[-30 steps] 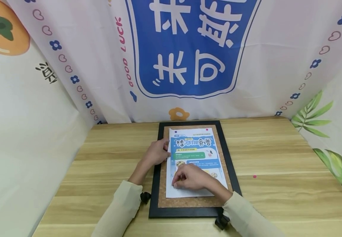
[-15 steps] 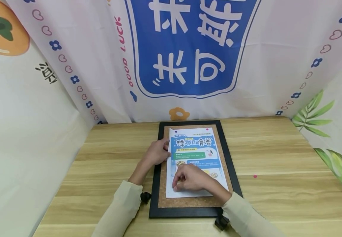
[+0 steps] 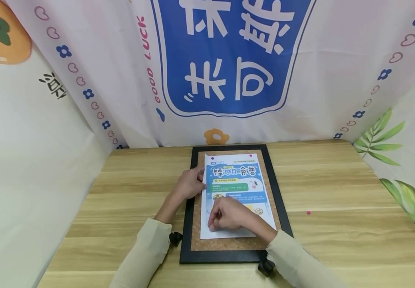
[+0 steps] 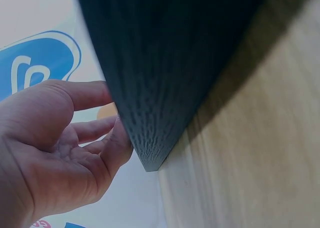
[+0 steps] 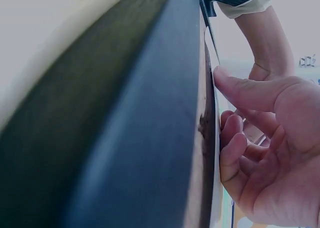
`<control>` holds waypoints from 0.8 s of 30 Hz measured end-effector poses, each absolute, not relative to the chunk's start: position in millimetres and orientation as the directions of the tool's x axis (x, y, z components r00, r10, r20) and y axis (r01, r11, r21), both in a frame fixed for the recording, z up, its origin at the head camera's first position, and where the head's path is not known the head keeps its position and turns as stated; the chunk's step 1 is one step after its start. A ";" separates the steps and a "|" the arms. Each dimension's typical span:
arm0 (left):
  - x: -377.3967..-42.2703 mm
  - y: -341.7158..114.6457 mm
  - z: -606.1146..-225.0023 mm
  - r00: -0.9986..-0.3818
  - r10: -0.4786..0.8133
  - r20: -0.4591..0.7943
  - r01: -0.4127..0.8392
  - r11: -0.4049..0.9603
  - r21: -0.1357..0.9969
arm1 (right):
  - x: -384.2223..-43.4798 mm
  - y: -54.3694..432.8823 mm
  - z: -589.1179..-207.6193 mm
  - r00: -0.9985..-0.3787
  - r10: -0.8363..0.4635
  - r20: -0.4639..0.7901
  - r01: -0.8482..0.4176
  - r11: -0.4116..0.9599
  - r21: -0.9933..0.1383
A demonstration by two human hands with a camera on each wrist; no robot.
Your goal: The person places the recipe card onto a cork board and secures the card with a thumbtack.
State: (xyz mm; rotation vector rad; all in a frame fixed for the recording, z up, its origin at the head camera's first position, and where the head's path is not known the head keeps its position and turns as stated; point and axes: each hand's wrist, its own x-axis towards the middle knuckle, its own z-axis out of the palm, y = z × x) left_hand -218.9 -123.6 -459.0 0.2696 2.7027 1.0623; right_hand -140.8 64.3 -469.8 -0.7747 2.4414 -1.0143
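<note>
A printed poster sheet (image 3: 238,234) lies on a cork board (image 3: 216,245) with a black frame (image 3: 225,257). A dark thumbtack (image 3: 212,158) sits at its top left corner and a pink thumbtack (image 3: 250,155) at its top right. My left hand (image 3: 190,183) reaches over the frame's left side, fingers loosely bent, fingertips at the sheet's left edge. My right hand (image 3: 229,214) is over the sheet's lower left, thumb and forefinger tips together at the paper, other fingers curled in. I cannot tell whether a tack is between those tips. In the right wrist view the right thumb (image 5: 225,80) touches the sheet.
Another pink thumbtack (image 3: 308,213) lies on the wooden table (image 3: 337,240), right of the board. A printed cloth (image 3: 312,100) hangs behind the table's far edge. Black wrist cameras (image 3: 266,267) are strapped at both sleeves, close to the frame.
The head view has shifted slightly. Both hands stay in nearly the same places, and the sheet and board have not visibly moved.
</note>
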 end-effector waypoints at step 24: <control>-218.2 -124.5 -458.8 -0.958 0.246 -0.151 0.076 0.719 0.691 | -153.4 73.0 -468.0 -0.631 -0.770 -0.095 -0.461 0.471 -0.752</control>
